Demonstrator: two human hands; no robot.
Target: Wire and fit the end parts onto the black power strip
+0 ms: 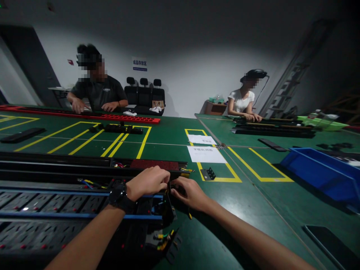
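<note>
My left hand (149, 181), with a black watch at its wrist, is closed at the end of a long power strip (74, 202) with rows of black sockets and blue edges. Its curled fingertips meet a black end plate (168, 208) standing on edge there. Facing it from the right, my right hand (189, 192) has its fingers bent together close to the plate; what they pinch is hidden. A small yellow tip (190, 216) shows below that hand. Nearer me, a second socket strip (36, 236) ends in yellow-green wires (165, 236) and another black end piece (173, 245).
Behind my hands lies a black rail (56, 163) with a dark red section (154, 164). A black bracket (208, 174) and paper sheets (206, 154) lie on the green table, with a blue bin (323, 172) and a phone (332, 243) to the right. Two people work across the table.
</note>
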